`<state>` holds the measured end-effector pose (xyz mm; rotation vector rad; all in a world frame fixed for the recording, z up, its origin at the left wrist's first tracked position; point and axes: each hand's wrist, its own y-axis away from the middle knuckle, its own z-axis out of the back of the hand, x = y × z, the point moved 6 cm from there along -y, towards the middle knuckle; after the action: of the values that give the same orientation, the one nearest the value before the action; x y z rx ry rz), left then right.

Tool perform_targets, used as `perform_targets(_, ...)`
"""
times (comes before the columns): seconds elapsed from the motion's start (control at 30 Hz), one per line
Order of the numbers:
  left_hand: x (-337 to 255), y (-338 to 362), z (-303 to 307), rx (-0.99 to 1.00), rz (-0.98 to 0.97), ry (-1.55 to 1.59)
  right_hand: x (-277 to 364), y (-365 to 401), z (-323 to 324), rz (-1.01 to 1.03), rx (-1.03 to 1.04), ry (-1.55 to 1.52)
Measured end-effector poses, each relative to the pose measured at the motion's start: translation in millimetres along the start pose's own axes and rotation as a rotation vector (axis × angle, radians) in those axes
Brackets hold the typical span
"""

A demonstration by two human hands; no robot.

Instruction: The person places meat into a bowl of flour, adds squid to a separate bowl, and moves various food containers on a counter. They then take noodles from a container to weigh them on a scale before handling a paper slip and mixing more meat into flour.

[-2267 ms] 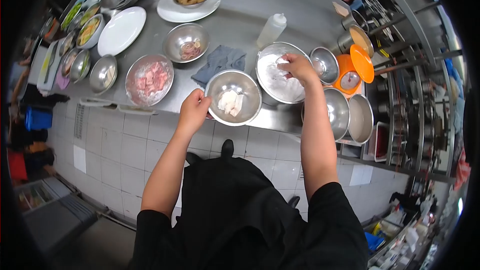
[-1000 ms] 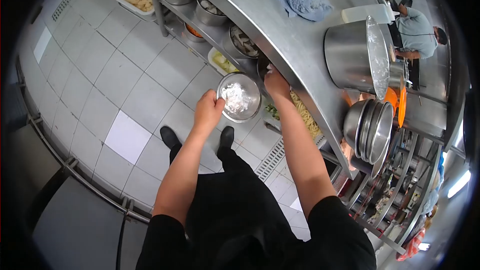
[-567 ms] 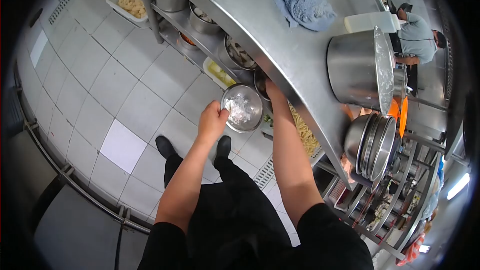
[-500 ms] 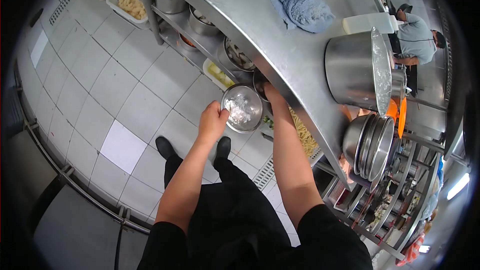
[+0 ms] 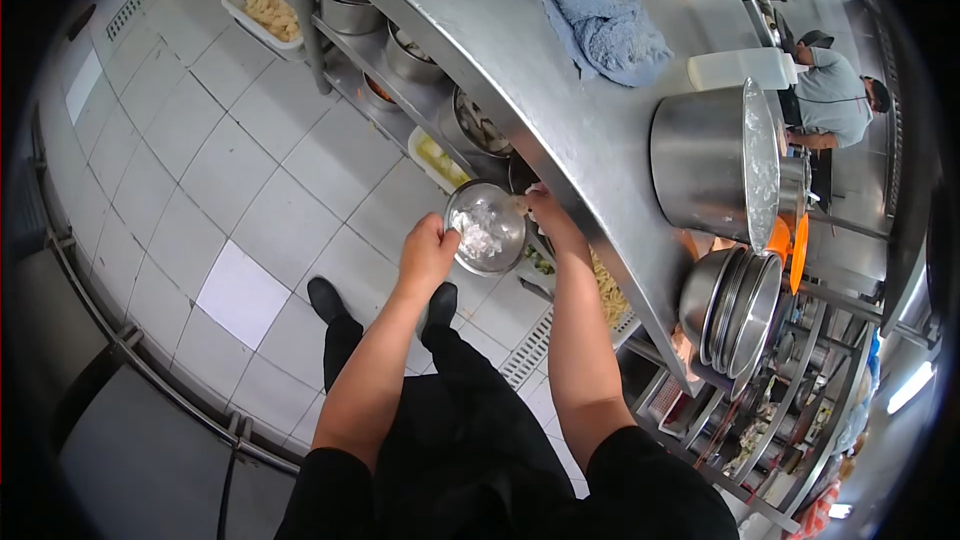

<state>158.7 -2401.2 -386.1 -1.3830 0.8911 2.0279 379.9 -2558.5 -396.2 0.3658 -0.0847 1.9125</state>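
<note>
My left hand (image 5: 428, 245) is closed round the near-left rim of a round metal bowl (image 5: 458, 258), thumb over the edge. White, glossy-looking contents (image 5: 482, 232) lie in the bottom of the bowl. My right hand (image 5: 545, 212) is at the bowl's right rim, fingers curled round a pale, pinkish bit of food whose kind I cannot tell. Just behind that hand, under the counter edge, is a dark-looking metal pot (image 5: 521, 172), mostly hidden. Below the hand, a tray of yellowish noodle-like strips (image 5: 608, 292) shows beside my forearm.
A steel counter (image 5: 480, 30) runs along my right, bearing a blue cloth (image 5: 605, 28), a large pot (image 5: 700, 150) and stacked metal bowls (image 5: 705, 305). Its lower shelf holds pots of food (image 5: 478, 122) and a white tub (image 5: 437, 162). Another person (image 5: 832, 90) stands beyond.
My right hand has come out of the pot under the counter to the bowl's rim, with a pale bit in its fingers. The bowl stays in my left hand, nearly in place.
</note>
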Motion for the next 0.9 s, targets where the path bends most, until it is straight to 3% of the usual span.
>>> perform_targets(0.07, 0.3, 1.1, -2.1, 0.005, 0.016, 0.029, -6.9, -2.0, -6.8, -0.045, -0.001, -0.031)
perform_targets(0.2, 0.6, -2.6, -3.5, 0.007, -0.002, 0.016, 49.9, -29.2, 2.1, 0.116, -0.088, 0.193)
perform_targets(0.37, -3.0, -2.2, -1.8, 0.041, 0.076, 0.121, 57.8, -38.3, 0.1, 0.108, -0.095, 0.167)
perform_targets(0.6, 10.1, -4.4, 1.1, 0.055, 0.139, 0.1, 64.8, 3.1, 45.4, 0.088, -0.203, 0.04)
perform_targets(0.67, 11.5, -3.1, 5.6, 0.064, 0.157, 0.093, 68.1, 34.0, 50.9, 0.025, -0.08, -0.097)
perform_targets(0.73, 10.6, 0.6, 12.6, 0.053, 0.156, 0.108, 77.7, 62.8, 28.9, -0.037, 0.325, -0.032)
perform_targets(0.83, 0.7, 8.8, 28.9, 0.015, 0.073, 0.082, 112.9, 107.6, 21.3, 0.109, 0.395, -0.046)
perform_targets(0.9, -8.8, 15.6, 42.7, -0.027, 0.049, 0.069, 138.4, 120.9, 10.0, 0.559, 0.15, 0.018)
